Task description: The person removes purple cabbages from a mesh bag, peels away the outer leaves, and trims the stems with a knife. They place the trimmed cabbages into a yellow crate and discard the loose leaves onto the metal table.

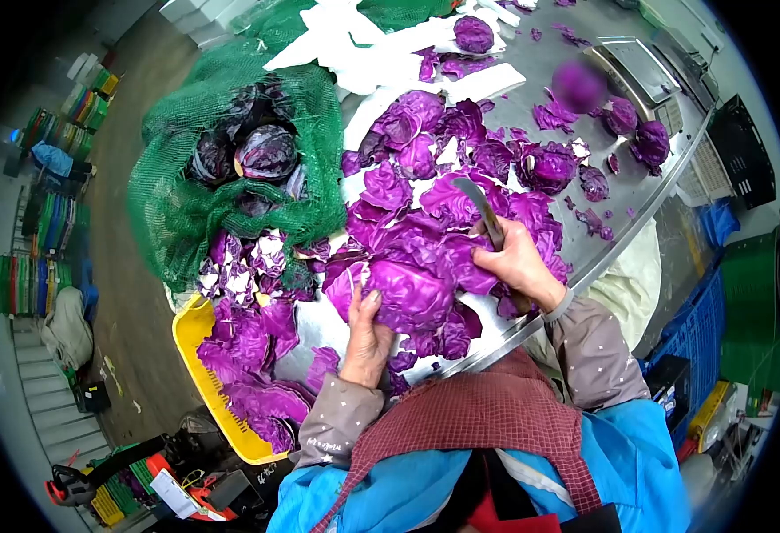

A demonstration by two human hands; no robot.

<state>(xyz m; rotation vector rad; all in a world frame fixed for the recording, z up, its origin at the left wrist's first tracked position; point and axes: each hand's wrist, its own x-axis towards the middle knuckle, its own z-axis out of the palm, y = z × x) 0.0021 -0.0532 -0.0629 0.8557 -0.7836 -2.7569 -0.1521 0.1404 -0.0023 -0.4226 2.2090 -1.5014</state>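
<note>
My left hand (367, 342) is closed on the near left side of a red cabbage (405, 298), its thumb lying along the leaves. In my right hand (523, 265) is a knife (483, 206) with a curved blade; its tip points up and away to the left, over the leaves. The knife is apart from the held cabbage, just to its right. Loose purple leaves (447, 200) are heaped around and beyond both hands on the metal table.
A green mesh sack (163, 169) with dark whole cabbages (268, 151) stands at the left. Below it, a yellow crate (196, 355) contains leaves. Several trimmed cabbages (551, 167) lie at the right, near a scale (643, 75). The metal table (607, 178) has a raised right edge.
</note>
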